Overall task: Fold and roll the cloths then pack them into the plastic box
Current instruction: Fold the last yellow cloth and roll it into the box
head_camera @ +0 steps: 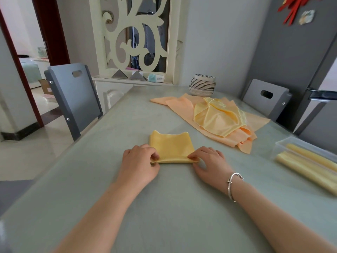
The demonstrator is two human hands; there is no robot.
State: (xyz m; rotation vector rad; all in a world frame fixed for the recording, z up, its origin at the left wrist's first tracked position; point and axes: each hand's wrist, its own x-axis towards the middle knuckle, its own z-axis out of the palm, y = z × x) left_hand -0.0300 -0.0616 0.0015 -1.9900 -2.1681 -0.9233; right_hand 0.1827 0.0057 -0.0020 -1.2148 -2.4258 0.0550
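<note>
The left hand (139, 162) and right hand (209, 161) each pinch a near corner of the folded yellow satin cloth (171, 146), which lies flat on the pale grey-green surface (113, 128). Right of that two-handed grip, well apart, the clear plastic box (291, 142) holds rolled yellow cloths (308, 164). Beyond the grip lies a pile of unfolded orange and yellow cloths (215, 115).

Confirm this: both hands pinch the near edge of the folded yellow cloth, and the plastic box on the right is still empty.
Not empty. The head view shows the plastic box already holding rolled yellow cloths. The rest stands: left hand and right hand pinch the folded yellow cloth at its near edge.
</note>
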